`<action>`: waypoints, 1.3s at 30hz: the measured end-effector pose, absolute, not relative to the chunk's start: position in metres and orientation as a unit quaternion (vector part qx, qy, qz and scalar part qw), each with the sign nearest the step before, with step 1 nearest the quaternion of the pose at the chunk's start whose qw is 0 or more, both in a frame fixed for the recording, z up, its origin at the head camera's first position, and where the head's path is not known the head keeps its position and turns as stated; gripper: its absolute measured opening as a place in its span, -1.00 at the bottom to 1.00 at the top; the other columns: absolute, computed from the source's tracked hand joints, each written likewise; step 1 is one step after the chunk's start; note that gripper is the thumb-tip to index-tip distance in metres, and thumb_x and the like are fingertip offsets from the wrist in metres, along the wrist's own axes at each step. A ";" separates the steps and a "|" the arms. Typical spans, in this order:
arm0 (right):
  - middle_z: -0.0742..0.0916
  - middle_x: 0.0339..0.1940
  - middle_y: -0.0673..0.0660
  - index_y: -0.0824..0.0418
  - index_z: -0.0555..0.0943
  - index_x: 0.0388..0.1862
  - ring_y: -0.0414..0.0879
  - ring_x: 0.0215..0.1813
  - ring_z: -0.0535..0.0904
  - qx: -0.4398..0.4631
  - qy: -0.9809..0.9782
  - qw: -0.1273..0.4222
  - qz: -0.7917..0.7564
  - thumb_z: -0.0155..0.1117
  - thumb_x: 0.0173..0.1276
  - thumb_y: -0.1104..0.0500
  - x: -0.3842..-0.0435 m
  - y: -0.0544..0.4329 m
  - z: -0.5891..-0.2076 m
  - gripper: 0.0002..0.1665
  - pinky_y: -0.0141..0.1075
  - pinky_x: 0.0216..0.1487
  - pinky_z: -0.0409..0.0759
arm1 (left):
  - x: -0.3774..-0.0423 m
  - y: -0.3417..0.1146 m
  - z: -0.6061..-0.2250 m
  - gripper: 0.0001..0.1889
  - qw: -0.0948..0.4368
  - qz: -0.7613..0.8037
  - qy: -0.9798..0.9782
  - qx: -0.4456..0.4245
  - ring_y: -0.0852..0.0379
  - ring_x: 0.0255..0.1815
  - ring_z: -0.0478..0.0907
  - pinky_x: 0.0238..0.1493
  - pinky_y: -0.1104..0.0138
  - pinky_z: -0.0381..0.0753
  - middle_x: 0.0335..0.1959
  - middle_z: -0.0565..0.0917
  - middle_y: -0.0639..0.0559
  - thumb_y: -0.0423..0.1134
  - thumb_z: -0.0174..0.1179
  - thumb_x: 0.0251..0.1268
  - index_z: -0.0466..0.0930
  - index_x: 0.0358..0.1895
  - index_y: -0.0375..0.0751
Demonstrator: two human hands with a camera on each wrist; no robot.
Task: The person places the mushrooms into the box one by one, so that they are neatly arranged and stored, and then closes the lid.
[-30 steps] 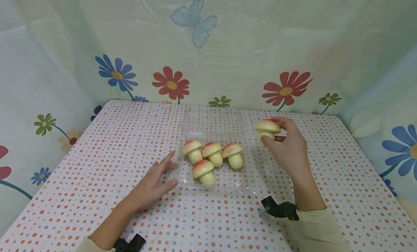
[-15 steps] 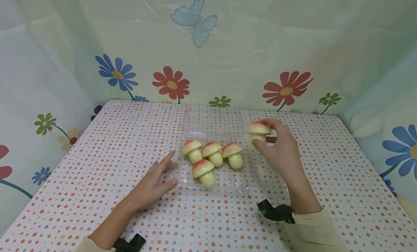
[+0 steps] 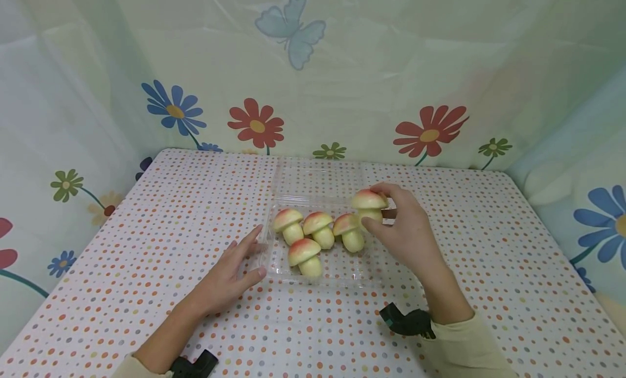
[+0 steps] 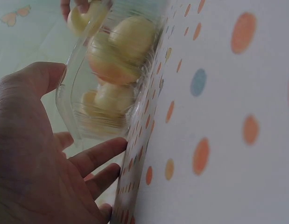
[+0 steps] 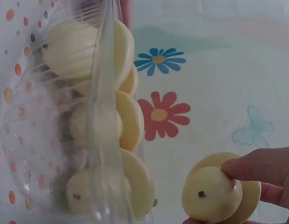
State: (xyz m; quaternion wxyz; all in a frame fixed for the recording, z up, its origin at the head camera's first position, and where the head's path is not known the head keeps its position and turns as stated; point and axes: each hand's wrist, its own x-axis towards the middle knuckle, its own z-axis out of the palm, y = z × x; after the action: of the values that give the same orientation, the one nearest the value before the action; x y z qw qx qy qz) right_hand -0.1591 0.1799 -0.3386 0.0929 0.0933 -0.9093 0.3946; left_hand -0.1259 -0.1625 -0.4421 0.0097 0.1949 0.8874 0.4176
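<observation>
My right hand [image 3: 408,231] pinches a pale yellow mushroom [image 3: 368,200] with a reddish cap, between thumb and fingers. The right wrist view shows the underside of this mushroom [image 5: 210,195], its round stem end bearing a dark spot. It is held above the right rear part of a clear plastic box [image 3: 344,268]. Several matching mushrooms [image 3: 319,230] lie inside, tilted, most in a back row and one in front at the left. My left hand [image 3: 222,277] rests at the box's left side, fingers spread; in the left wrist view the thumb [image 4: 46,77] touches the rim.
The box's clear lid [image 3: 320,177] lies folded back behind it. A dotted cloth [image 3: 195,204] covers the table. Flower-printed curtains [image 3: 362,68] enclose the back and sides. Both wrists wear black mounts [image 3: 408,321] just ahead of the beige sleeves.
My right hand has carried its mushroom leftward and slightly down, from beside the box to over its right rear part. My left hand and the other mushrooms stay put.
</observation>
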 end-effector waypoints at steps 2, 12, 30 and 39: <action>0.51 0.31 0.34 0.26 0.44 0.41 0.32 0.08 0.69 0.099 -0.911 0.087 0.391 0.43 0.35 0.27 -0.159 0.178 -0.340 -0.32 -0.04 -0.17 0.81 | -0.126 -0.163 -0.442 -0.15 0.010 0.418 0.887 0.196 -0.20 0.47 0.47 0.66 -0.28 -0.25 0.38 0.59 -0.16 -0.09 0.18 0.49 -0.07 0.71 0.10; 0.53 0.29 0.35 0.18 0.47 0.44 0.30 0.05 0.73 0.127 -0.915 0.063 0.378 0.44 0.33 0.27 -0.157 0.173 -0.345 -0.30 -0.09 -0.19 0.81 | -0.127 -0.162 -0.442 -0.16 0.015 0.421 0.886 0.195 -0.20 0.47 0.47 0.66 -0.27 -0.26 0.38 0.59 -0.16 -0.08 0.18 0.49 -0.07 0.71 0.08; 0.56 0.25 0.29 0.07 0.54 0.37 0.20 0.02 0.70 0.149 -0.925 0.019 0.349 0.52 0.27 0.19 -0.153 0.162 -0.349 -0.32 -0.10 -0.16 0.73 | -0.126 -0.161 -0.439 -0.16 0.019 0.435 0.879 0.195 -0.26 0.49 0.41 0.63 -0.34 -0.25 0.37 0.60 -0.18 -0.10 0.19 0.49 -0.05 0.70 0.00; 0.57 0.21 0.27 0.08 0.57 0.34 0.17 0.03 0.66 0.162 -0.926 -0.018 0.340 0.54 0.22 0.22 -0.150 0.155 -0.350 -0.33 -0.03 -0.05 0.74 | -0.126 -0.162 -0.440 -0.16 0.017 0.432 0.881 0.191 -0.27 0.50 0.39 0.64 -0.33 -0.26 0.37 0.60 -0.17 -0.11 0.20 0.48 -0.04 0.70 0.02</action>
State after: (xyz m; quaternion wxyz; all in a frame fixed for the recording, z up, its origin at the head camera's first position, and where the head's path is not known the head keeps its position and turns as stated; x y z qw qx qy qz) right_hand -0.1503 0.1550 -0.3503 -0.0180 0.1623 -0.9261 0.3402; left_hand -0.1263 -0.1616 -0.4404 0.0165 0.1912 0.8813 0.4319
